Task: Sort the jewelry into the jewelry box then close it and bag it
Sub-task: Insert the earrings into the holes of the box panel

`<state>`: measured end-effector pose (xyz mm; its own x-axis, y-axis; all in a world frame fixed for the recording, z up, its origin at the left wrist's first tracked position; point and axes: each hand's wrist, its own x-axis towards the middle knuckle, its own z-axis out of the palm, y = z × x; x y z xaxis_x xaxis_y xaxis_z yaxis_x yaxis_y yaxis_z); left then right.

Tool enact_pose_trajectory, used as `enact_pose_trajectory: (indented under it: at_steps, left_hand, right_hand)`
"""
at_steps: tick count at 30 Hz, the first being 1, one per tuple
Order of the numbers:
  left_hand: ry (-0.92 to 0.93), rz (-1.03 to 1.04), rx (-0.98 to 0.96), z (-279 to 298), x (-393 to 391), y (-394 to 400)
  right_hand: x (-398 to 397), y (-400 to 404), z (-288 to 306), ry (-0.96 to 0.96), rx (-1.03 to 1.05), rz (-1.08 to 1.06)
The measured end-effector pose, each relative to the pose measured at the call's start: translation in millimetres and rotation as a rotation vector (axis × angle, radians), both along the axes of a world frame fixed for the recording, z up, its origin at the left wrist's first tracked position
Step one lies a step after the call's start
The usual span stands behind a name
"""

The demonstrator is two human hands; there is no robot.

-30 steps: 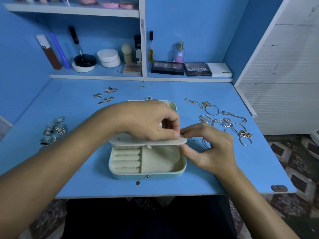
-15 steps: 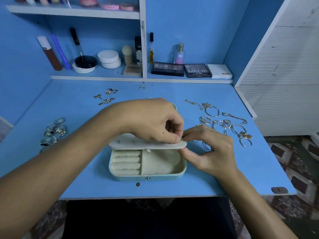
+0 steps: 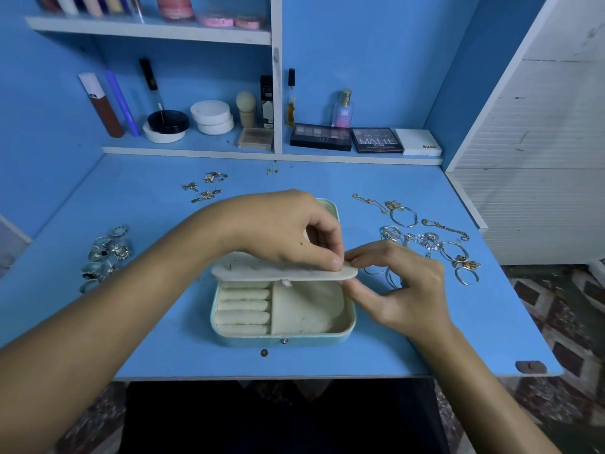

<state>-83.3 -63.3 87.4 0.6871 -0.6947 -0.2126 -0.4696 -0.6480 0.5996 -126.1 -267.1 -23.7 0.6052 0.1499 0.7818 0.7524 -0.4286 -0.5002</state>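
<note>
Along the back edge of your blue desk (image 3: 425, 322) runs a low shelf (image 3: 196, 149) split by a white upright divider (image 3: 277, 93). Left of the divider you have a brown tube with a white cap (image 3: 101, 106) and a blue stick (image 3: 121, 103) leaning at the far left end, then a black jar on a white dish (image 3: 167, 124), two stacked white round compacts (image 3: 212, 117), a beige sponge on a stand (image 3: 246, 108) and a flat tan compact (image 3: 256, 138). Right of the divider stand a slim amber bottle (image 3: 290, 99) and a pink perfume bottle (image 3: 342, 109), with two dark eyeshadow palettes (image 3: 347, 139) and a white box (image 3: 419, 142) at the front edge. An upper shelf (image 3: 147, 29) carries pink containers (image 3: 209, 14). A white slatted cabinet (image 3: 537, 158) stands against the desk's right edge.
</note>
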Motion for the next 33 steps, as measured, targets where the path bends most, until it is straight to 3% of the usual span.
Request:
enact_pose_trajectory:
  at_steps: [6, 18, 25, 33]
  left_hand:
    - [0.061, 0.161, -0.250, 0.8, 14.1, 26.9]
    - [0.163, 0.740, -0.880, -42.7, 39.9, 69.4]
    - [-0.071, 1.011, -0.823, -73.3, 33.3, 70.3]
    - [-0.346, 0.977, -0.562, -96.9, 19.9, 79.5]
  right_hand:
    - [3.8, 3.1, 10.5, 0.124, 0.024, -0.136]
    - [37.3, 21.3, 39.8, 0.329, 0.092, -0.103]
    - [59.7, 25.7, 36.4, 0.460, 0.085, -0.156]
    - [83.7, 25.3, 33.5, 0.725, 0.032, -0.143]
